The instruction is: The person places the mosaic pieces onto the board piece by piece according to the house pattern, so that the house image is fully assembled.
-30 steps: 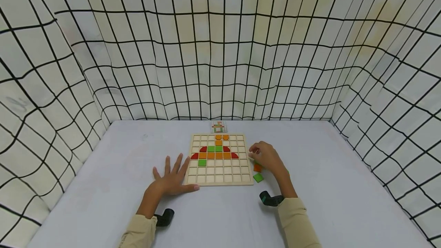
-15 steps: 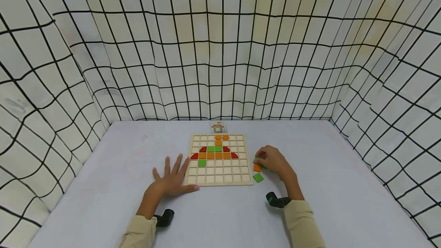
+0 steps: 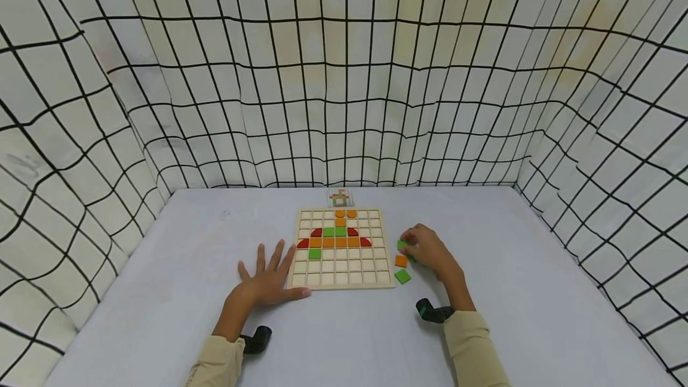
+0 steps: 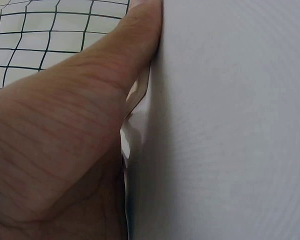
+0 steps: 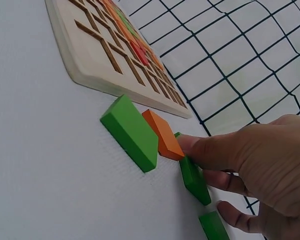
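My left hand lies flat with spread fingers, its fingertips at the left edge of the wooden grid board and its thumb along the near edge. Right of the board, my right hand pinches a green square tile with thumb and forefinger; the thumb partly hides it in the right wrist view. Below it lie an orange tile and a green tile. Close under my curled fingers in the right wrist view are another green tile and a further green tile.
Red, orange and green pieces sit in the board's upper and middle cells, with a lone green square below them. A small pattern card lies behind the board. Black netting over white sheets surrounds the white table.
My right hand has drawn back rightward from the board's edge to the loose tiles, and a green tile now shows at its fingertips. The left hand stays still.
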A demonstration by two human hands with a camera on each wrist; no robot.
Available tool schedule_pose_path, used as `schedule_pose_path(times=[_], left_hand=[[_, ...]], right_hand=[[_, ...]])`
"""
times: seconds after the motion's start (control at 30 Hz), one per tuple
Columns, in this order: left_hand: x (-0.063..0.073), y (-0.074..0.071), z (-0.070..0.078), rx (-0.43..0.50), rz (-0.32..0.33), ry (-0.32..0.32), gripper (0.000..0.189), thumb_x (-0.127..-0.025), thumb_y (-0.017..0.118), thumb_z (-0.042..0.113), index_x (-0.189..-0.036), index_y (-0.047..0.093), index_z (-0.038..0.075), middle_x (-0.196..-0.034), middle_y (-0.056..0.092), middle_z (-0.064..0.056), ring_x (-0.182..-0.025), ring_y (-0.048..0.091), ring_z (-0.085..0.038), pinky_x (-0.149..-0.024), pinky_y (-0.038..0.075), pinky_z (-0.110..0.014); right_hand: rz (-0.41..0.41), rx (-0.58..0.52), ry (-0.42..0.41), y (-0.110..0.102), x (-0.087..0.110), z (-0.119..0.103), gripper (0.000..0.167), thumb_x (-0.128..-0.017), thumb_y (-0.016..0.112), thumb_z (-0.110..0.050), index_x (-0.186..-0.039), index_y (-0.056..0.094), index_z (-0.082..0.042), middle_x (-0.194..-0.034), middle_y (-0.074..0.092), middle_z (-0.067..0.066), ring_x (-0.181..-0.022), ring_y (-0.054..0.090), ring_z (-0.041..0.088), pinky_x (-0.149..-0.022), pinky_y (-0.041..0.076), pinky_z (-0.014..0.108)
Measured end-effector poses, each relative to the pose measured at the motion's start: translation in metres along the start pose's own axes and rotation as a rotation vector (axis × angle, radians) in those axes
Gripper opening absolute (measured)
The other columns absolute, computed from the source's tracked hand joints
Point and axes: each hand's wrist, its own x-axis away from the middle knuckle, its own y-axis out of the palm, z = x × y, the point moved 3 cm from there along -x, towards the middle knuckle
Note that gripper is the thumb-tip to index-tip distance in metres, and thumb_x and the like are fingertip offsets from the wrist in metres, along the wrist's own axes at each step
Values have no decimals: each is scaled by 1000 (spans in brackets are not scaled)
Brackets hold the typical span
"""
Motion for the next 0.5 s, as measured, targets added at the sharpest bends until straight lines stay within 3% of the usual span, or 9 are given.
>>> schedule_pose_path(times=[0.5], left_hand=[[0,1,-1,6,8,4,115,-75,64,73,-158,12,14,-165,-5,-18,-145,-16,-53,-99,-9,-83]], right_hand=[[29,150,-44,1,-1,-3,24,-87,74,-27,-101,69,-9,-95,63,2,-83,56,14,-73,49,32]])
